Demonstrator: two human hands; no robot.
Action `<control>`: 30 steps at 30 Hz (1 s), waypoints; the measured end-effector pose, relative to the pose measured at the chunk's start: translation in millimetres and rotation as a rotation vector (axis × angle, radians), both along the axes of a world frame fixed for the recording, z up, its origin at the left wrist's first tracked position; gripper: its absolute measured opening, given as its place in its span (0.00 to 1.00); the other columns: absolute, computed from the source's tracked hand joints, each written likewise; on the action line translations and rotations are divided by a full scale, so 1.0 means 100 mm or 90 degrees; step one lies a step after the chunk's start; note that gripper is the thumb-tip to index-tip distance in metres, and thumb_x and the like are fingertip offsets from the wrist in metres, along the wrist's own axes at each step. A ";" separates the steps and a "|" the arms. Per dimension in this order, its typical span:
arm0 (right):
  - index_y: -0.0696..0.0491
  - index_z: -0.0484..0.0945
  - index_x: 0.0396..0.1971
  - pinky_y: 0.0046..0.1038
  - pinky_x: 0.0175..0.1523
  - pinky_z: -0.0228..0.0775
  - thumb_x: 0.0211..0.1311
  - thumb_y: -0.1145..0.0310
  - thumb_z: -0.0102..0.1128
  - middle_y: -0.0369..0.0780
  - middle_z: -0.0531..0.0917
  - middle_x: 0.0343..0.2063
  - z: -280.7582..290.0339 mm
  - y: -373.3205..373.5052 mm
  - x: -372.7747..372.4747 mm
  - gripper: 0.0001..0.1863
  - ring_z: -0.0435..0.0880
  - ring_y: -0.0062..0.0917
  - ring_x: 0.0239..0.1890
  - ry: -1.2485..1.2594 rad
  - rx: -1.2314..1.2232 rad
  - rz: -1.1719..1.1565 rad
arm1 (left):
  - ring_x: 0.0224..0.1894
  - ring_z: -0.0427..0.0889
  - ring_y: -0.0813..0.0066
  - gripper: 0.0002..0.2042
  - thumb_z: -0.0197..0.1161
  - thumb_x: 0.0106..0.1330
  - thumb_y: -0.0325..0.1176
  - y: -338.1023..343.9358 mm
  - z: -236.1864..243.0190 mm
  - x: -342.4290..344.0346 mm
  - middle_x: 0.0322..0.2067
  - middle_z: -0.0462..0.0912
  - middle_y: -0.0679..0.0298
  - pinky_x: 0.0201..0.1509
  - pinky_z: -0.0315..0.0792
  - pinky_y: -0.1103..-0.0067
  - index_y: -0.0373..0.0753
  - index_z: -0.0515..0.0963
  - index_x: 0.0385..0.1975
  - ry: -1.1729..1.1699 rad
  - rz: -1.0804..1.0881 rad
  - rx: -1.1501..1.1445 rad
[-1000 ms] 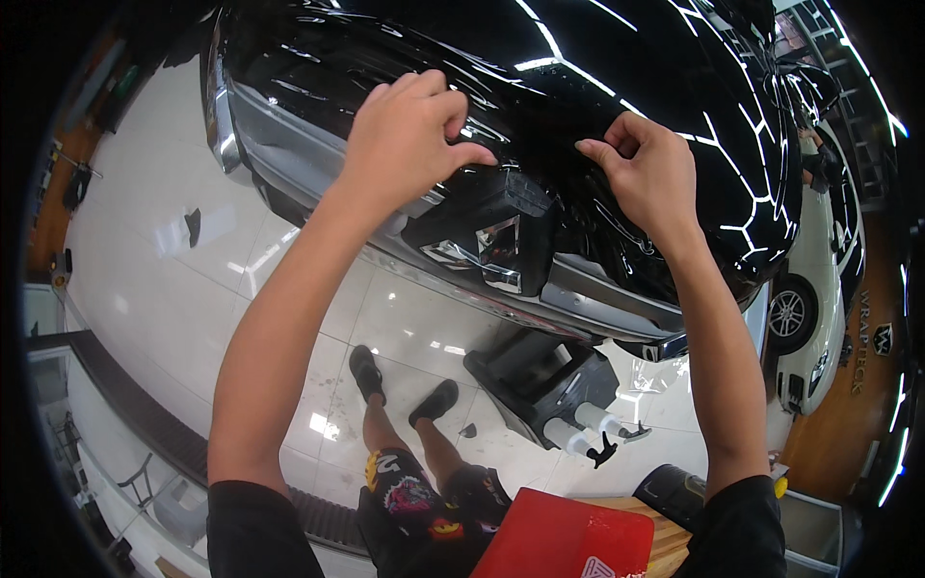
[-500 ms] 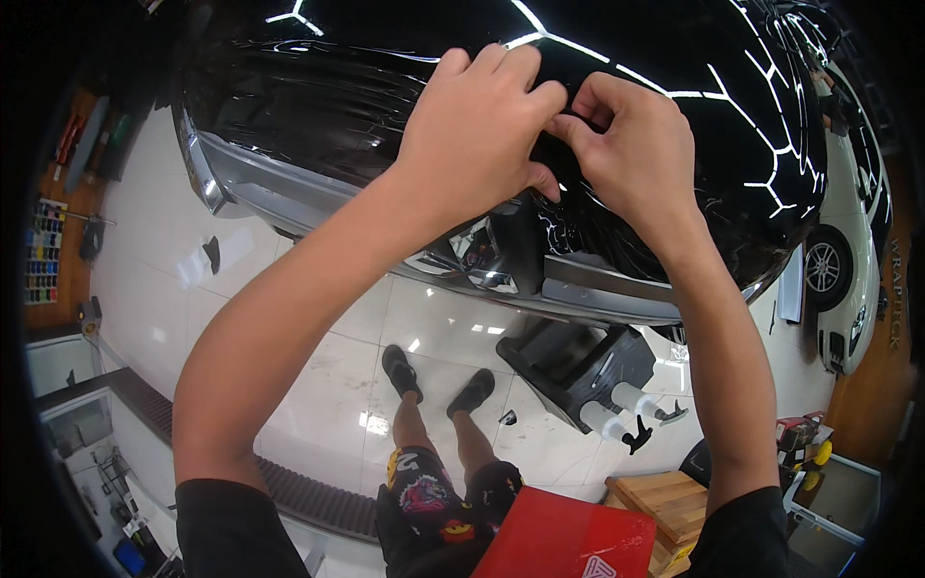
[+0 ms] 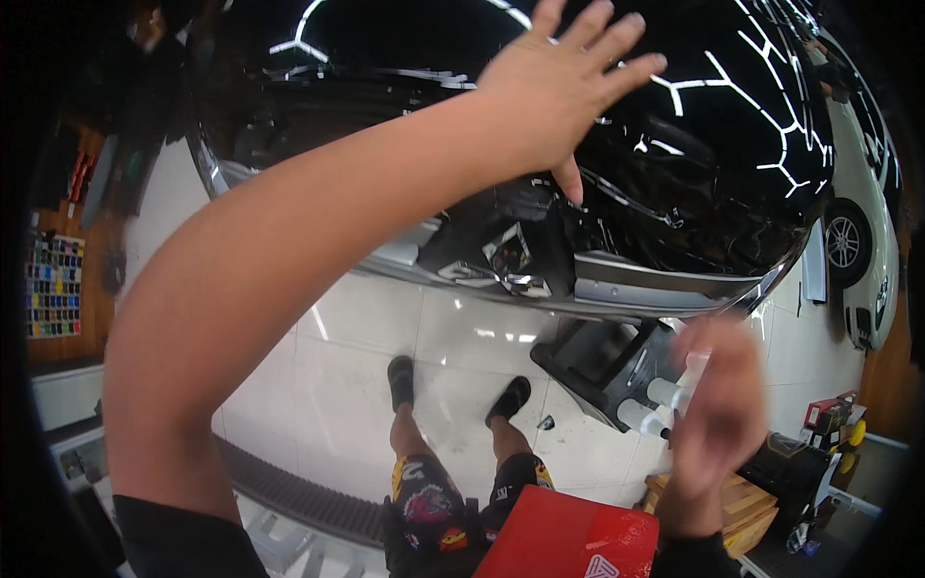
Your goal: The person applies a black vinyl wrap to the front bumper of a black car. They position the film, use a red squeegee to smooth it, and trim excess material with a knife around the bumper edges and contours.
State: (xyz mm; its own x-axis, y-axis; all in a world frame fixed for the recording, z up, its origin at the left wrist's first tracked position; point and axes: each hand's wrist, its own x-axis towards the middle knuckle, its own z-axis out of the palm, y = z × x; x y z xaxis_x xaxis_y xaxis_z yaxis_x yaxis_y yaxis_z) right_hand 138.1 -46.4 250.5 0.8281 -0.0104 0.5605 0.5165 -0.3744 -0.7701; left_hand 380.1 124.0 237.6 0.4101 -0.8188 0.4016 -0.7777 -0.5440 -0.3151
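Observation:
My left hand (image 3: 564, 82) is open, its fingers spread over the glossy black film (image 3: 665, 144) on the front of a black car; the thumb points down toward the grille area. The film looks wrinkled and loose near the bumper, with bright light lines reflected in it. A grey bumper strip (image 3: 665, 289) runs below. My right hand (image 3: 718, 405), smeared by motion, is away from the car, near two white spray bottles (image 3: 638, 416) in a black stand. A pale patch shows at its fingers; I cannot make out whether it holds anything.
A red bag or apron piece (image 3: 568, 530) hangs at my front. A wooden box (image 3: 752, 515) stands at lower right. A white car (image 3: 862, 222) is parked at right. A dark grated strip (image 3: 299, 496) crosses the tiled floor (image 3: 347, 385) behind my feet.
Both hands were pinched close together over the black film. The left has spread and shifted up and right; the right has dropped away toward the spray bottles.

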 end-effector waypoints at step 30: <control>0.62 0.79 0.42 0.36 0.40 0.78 0.70 0.66 0.67 0.47 0.88 0.32 -0.62 2.57 1.36 0.13 0.88 0.34 0.32 0.141 0.618 -0.540 | 0.77 0.56 0.30 0.76 0.89 0.30 0.62 -0.51 0.31 0.10 0.76 0.53 0.35 0.73 0.57 0.44 0.51 0.45 0.83 0.019 -0.101 0.200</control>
